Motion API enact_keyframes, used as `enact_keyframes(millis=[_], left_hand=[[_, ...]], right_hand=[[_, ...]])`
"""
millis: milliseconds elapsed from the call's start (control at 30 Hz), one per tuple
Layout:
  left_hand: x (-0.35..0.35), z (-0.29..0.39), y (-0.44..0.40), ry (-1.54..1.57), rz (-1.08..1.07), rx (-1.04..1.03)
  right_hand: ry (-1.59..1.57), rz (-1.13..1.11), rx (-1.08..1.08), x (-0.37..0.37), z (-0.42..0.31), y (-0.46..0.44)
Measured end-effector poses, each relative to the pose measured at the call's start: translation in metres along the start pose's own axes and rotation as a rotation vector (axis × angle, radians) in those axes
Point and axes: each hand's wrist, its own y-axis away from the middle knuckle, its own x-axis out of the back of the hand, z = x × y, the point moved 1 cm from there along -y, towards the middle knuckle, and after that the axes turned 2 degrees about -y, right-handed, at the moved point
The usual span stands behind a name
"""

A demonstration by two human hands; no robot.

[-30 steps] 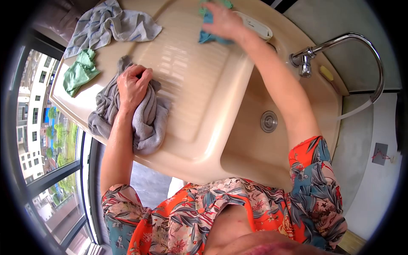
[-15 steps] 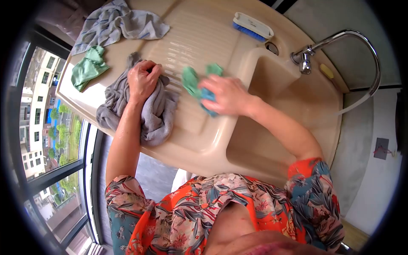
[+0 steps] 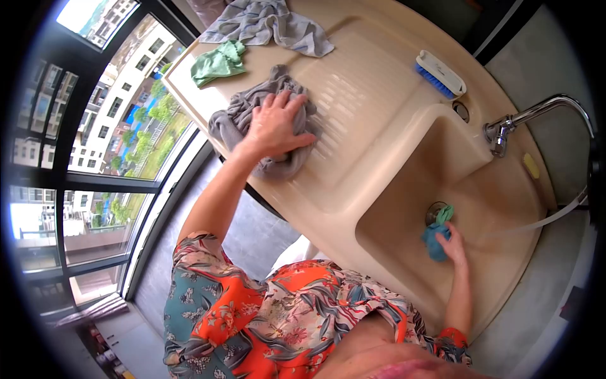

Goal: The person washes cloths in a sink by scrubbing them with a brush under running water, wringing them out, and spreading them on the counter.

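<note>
My left hand (image 3: 278, 125) rests with its fingers spread on a bunched grey towel (image 3: 235, 120) at the left of the ribbed washboard. Down in the basin, my right hand (image 3: 452, 245) has its fingers on a blue cloth (image 3: 433, 242). A green cloth (image 3: 445, 213) touches the blue one and partly covers the drain (image 3: 434, 211). Beyond the grey towel lies another green cloth (image 3: 218, 63), beside a light grey striped cloth (image 3: 271, 26) at the far edge.
A blue-bristled brush (image 3: 440, 74) lies on the ledge behind the basin (image 3: 404, 189). The chrome faucet (image 3: 499, 134) with its curved spout rises at the right, near a yellow bar (image 3: 531, 166). Windows (image 3: 113, 132) stand at the left.
My right hand has carried the blue and green cloths from the washboard down into the basin. My left hand has spread its fingers on the towel. The view has shifted.
</note>
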Motion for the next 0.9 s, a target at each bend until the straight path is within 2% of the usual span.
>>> enact_keyframes(millis=[33, 100, 233, 300, 533, 633, 700, 733, 767, 800, 833, 867, 900], left_hand=[[0.006, 0.014, 0.006, 0.021, 0.014, 0.059], [-0.005, 0.016, -0.002, 0.119, -0.039, 0.041], [-0.014, 0.028, 0.002, 0.168, 0.034, -0.039], [-0.015, 0.03, 0.004, 0.216, 0.078, -0.101], [-0.024, 0.004, 0.004, 0.361, 0.015, -0.225], [-0.016, -0.031, -0.007, 0.218, 0.105, -0.205], [0.011, -0.051, -0.017, 0.013, -0.002, -0.181], [0.028, -0.063, -0.02, 0.286, -0.087, -0.086], [0.048, -0.067, -0.023, 0.482, -0.09, 0.157], [0.057, -0.086, -0.03, 0.422, 0.068, 0.207], [0.046, -0.128, -0.041, 0.48, 0.065, 0.464], [0.052, -0.142, -0.044, 0.314, 0.046, 0.516], [0.018, -0.2, -0.05, -0.094, 0.25, 0.372]], right_hand=[[-0.055, -0.069, -0.093, -0.01, 0.008, 0.003], [-0.149, -0.212, -0.292, -0.022, 0.019, 0.012], [-0.25, -0.174, -0.22, -0.046, 0.035, 0.009], [-0.278, -0.197, -0.244, -0.048, 0.019, 0.008], [-0.284, -0.305, -0.213, -0.08, 0.032, 0.014], [-0.261, -0.297, -0.207, -0.078, 0.02, 0.014], [-0.254, -0.288, -0.206, -0.078, 0.024, 0.013], [-0.252, -0.283, -0.209, -0.078, 0.026, 0.014], [-0.268, -0.278, -0.201, -0.079, 0.029, 0.017], [-0.285, -0.272, -0.195, -0.08, 0.032, 0.018], [-0.302, -0.264, -0.19, -0.08, 0.035, 0.018], [-0.287, -0.261, -0.207, -0.08, 0.039, 0.014], [-0.272, -0.258, -0.226, -0.08, 0.041, 0.014]])
